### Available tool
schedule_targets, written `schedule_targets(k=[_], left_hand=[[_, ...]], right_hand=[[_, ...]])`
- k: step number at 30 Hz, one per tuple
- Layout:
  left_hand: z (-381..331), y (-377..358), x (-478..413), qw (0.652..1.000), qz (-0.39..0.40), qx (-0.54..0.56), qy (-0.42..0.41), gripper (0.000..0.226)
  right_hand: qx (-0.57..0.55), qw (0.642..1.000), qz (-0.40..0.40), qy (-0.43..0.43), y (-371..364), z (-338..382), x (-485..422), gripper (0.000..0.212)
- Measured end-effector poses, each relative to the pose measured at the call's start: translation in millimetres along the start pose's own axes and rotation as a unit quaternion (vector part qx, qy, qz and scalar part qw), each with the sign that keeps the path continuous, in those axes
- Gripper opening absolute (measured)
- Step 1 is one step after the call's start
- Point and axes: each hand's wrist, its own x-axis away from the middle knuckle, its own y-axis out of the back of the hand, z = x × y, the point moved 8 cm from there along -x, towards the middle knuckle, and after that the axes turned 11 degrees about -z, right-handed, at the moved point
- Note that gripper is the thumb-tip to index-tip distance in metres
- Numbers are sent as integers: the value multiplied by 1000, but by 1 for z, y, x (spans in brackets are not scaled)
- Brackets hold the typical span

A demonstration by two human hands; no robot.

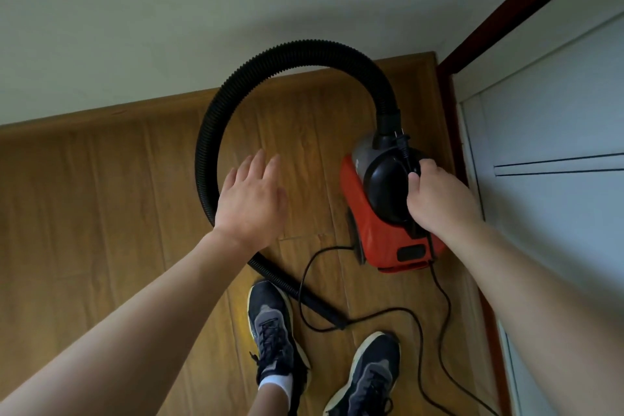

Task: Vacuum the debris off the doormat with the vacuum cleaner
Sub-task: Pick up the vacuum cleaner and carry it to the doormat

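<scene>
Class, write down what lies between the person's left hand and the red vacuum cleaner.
In the head view, only bare wooden floor shows between the left hand and the vacuum cleaner.

The vacuum cleaner (381, 230) is smooth red plastic with a glossy black dome. Its hose (304, 51), arching toward twelve o'clock, is ribbed matt black plastic. The floor (101, 196) is wood-grain plank with a soft sheen, the wall (135, 10) matt paint, and the sneakers (273, 331) at six o'clock woven cloth.

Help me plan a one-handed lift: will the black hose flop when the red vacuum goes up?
Probably floppy: the ribbed hose arcs in a loose loop. Its nozzle lies on the floor, so it would likely drag.
</scene>
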Motion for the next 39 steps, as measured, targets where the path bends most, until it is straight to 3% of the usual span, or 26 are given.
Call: schedule_targets(k=[10, 19, 26, 31, 39], left_hand=[[7, -4, -6, 1000, -4, 10, 16, 63], [23, 18, -21, 999, -24, 16, 41, 73], [49, 29, -38, 995, -57, 29, 73, 80], [71, 31, -50, 991, -87, 39, 97, 82], [113, 16, -60, 979, -69, 90, 167, 89]], right_hand=[[-138, 986, -7, -89, -16, -13, 2, 28], [-240, 951, 19, -194, -32, -21, 4, 37], [-254, 946, 15, -200, -33, -22, 4, 28], [-263, 939, 5, -220, -35, -26, 5, 37], [-296, 928, -23, -224, -34, -23, 7, 28]])
